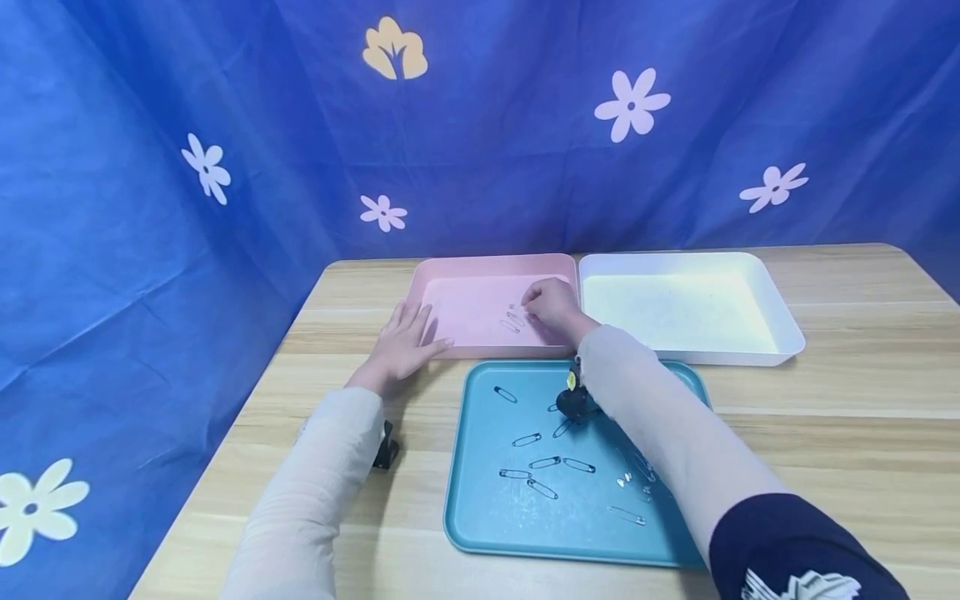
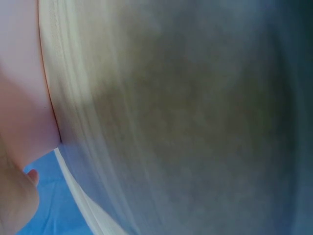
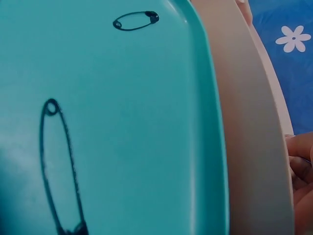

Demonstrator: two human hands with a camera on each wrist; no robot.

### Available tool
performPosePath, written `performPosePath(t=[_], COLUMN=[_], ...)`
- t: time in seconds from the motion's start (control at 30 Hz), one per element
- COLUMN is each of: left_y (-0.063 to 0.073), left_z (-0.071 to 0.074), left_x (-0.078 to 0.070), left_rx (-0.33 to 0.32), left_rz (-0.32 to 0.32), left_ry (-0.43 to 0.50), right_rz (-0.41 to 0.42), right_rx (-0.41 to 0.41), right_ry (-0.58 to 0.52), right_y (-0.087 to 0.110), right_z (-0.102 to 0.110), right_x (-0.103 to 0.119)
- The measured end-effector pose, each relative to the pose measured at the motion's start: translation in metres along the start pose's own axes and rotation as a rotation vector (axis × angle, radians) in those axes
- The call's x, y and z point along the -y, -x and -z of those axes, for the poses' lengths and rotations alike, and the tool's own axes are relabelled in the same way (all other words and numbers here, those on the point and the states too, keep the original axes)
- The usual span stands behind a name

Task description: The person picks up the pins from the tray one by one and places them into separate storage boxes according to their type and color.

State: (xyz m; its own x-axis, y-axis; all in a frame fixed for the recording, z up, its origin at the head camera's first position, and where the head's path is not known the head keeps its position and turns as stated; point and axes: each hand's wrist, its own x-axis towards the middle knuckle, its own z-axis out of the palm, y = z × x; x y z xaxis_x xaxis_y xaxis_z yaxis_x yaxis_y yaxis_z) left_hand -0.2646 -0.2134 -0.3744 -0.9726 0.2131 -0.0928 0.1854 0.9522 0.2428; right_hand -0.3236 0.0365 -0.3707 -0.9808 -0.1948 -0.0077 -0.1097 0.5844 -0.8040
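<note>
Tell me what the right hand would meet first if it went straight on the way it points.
The right hand would probably meet the safety pins in the pink tray first, though its height is unclear.

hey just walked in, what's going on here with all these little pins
A person's right hand reaches into a shallow pink rectangular tray, its fingertips beside a few silver metal safety pins; whether it holds one is unclear. The left hand lies with fingers spread at that tray's near left corner. Black metal safety pins and some silver ones lie scattered in a teal rectangular tray nearer the person. A white rectangular tray stands right of the pink one.
</note>
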Motion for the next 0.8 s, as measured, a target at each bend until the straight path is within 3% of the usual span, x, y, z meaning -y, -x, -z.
performPosePath(t=[0.4,0.8], left_y=[-0.001,-0.003], left_z=[0.000,-0.002], left_x=[0.001,0.003], left_rx=[-0.013,-0.018], left_rz=[-0.012,-0.017], left_ry=[-0.003,-0.021], right_rz=[-0.062,-0.056], right_rx=[0.012,-0.017], right_ry=[0.072,0.125], right_y=[-0.005,-0.005], right_z=[-0.010,-0.013], right_x=[-0.006,-0.005])
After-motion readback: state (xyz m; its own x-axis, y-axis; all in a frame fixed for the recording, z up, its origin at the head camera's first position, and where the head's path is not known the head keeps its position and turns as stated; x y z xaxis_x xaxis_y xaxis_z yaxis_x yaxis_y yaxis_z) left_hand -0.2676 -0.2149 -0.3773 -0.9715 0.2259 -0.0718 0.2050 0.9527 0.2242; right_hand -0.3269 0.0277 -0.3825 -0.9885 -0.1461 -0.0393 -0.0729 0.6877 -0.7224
